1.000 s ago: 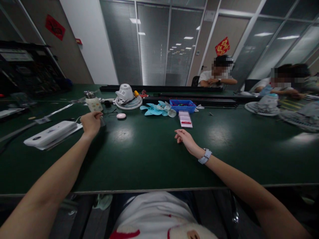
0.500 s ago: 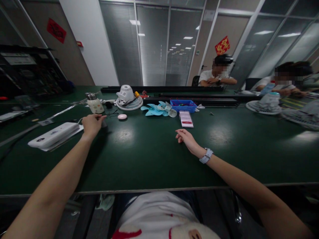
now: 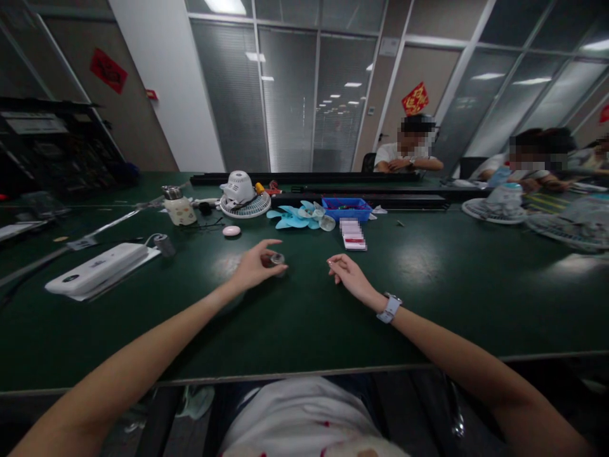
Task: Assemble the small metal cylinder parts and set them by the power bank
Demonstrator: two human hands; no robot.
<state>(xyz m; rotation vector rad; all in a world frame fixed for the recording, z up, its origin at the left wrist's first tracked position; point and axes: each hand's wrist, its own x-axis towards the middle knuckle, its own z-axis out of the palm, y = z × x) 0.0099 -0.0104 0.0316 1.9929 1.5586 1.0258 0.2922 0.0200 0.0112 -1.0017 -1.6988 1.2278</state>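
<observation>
Over the middle of the green table, my left hand (image 3: 254, 265) is curved around a small clear round piece (image 3: 277, 259), gripped between thumb and fingers. It looks like a little plastic cap or jar, too blurred to name surely. To its right, my right hand (image 3: 347, 271) rests with fingers curled in and a watch on the wrist; whatever they may hold is hidden. Beyond it lies a white-and-pink card (image 3: 353, 233) with a red mark. Light blue fan blades (image 3: 291, 217) lie farther back, beside a blue bin (image 3: 346, 209) of small parts.
At left are a white power-strip-like box (image 3: 98, 270), a grey cylinder (image 3: 164, 245) and a steel-topped bottle (image 3: 179, 208). A pink oval case (image 3: 231, 231) and a white fan (image 3: 239, 190) stand farther back. Black rails (image 3: 371, 193) cross the table. Other people sit at the far right.
My left hand has moved right from beside the bottle to the middle, now with the clear round piece. The grey cylinder shows where it was. My right hand stays nearly still; the view tilted up slightly.
</observation>
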